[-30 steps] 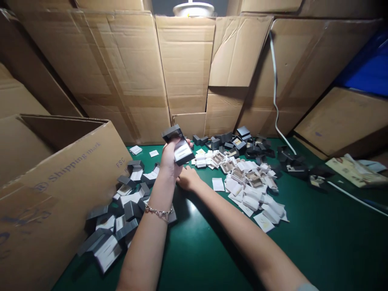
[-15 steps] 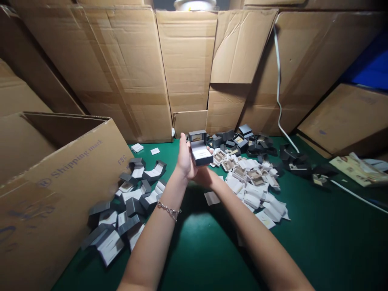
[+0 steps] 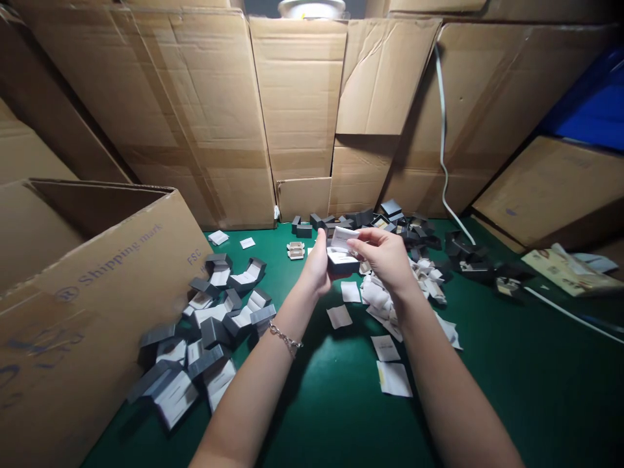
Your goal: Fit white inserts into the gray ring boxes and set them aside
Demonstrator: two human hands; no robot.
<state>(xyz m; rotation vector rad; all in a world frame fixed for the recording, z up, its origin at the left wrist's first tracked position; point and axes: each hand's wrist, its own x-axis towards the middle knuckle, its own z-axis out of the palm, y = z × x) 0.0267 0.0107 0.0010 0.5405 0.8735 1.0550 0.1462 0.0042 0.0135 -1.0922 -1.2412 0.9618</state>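
Note:
My left hand (image 3: 318,265) is wrapped round a small dark grey hinged box (image 3: 342,266), its lid raised and its white lining showing. At the lid, the thumb and fingers of my right hand (image 3: 385,255) pinch a white paper-like piece (image 3: 344,235). Whether that piece is loose or fixed to the lid, I cannot tell. Below my hands lie flat white slips (image 3: 339,317) on the green table. Partly behind my right forearm is a heap of white pouches and inserts (image 3: 383,299).
Several open grey boxes with white linings (image 3: 217,331) lie at left, beside a large open carton (image 3: 112,286). Dark boxes (image 3: 409,224) are piled at the back. A small tan insert (image 3: 296,250) sits left of centre. A white cable (image 3: 442,130) hangs at right.
The grey box has moved slightly right and down in my left hand. My right hand has come from beneath it to its lid, where it grips a white piece.

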